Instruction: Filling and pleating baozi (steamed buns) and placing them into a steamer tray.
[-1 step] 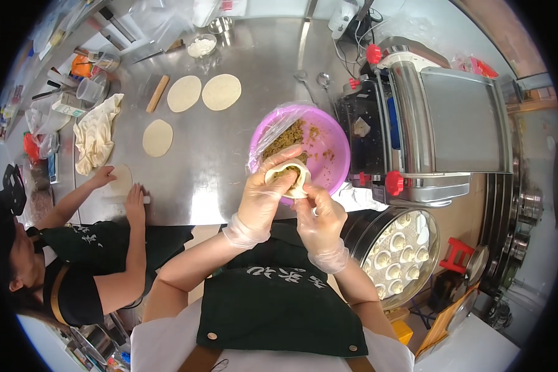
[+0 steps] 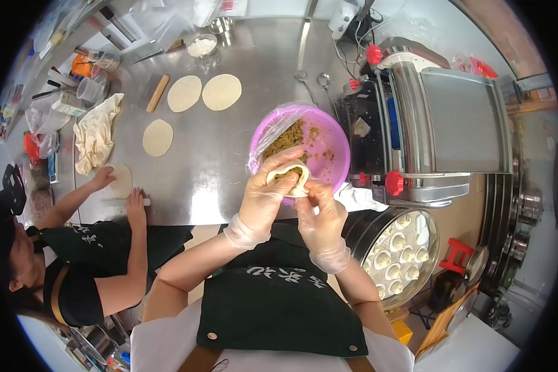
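My left hand [image 2: 259, 197], in a clear plastic glove, cups a filled bun [image 2: 304, 175] of pale dough, its thumb pressed into the greenish-brown filling. At the bun's right edge, the gloved fingers of my right hand [image 2: 322, 214] pinch the dough rim. The bun's top is still open, with filling showing inside. Just beyond my hands stands a pink bowl [image 2: 336, 146] with more of the chopped filling [image 2: 286, 137], partly covered by clear plastic film.
Several flat dough rounds [image 2: 222, 92] and a rolling pin [image 2: 157, 93] lie on the steel table [image 2: 229, 161]. At left a co-worker's hands [image 2: 135, 204] roll dough. A dough-rolling machine [image 2: 465, 118] stands right; below it, a round steamer [image 2: 437, 260] holds shaped buns.
The bun's rim has shifted slightly under my right fingers, and its opening looks a little narrower. Otherwise my hands stay nearly in place.
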Available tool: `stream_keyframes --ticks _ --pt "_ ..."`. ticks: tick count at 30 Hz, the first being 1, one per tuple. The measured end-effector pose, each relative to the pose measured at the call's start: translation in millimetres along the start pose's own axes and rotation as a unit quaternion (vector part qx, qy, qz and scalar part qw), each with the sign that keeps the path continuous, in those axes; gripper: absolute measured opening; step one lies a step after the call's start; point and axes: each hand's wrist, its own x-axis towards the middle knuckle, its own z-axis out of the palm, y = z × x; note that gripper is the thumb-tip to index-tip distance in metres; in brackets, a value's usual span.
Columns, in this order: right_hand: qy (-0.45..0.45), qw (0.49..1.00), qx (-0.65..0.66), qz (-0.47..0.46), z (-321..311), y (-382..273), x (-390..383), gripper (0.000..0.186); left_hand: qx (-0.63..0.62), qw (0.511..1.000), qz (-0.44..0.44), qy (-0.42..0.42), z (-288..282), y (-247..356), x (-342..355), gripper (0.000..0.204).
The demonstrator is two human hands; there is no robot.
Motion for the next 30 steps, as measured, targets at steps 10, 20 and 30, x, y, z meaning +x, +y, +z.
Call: stream_keyframes --ticks 10,20,30 --pt "-0.004 0.994 -0.051 -0.096 -6 0 13 0.024 0.095 0.994 0.014 -0.057 -4 17 1 0.039" --pt "-0.022 0.998 -0.046 -0.042 -7 -7 15 0.027 0.239 0.962 0.068 -0.118 -8 24 6 0.040" --pt "-0.021 0.999 -0.047 0.001 -2 -9 13 0.021 0.477 0.838 0.217 -0.153 -12 22 11 0.045"
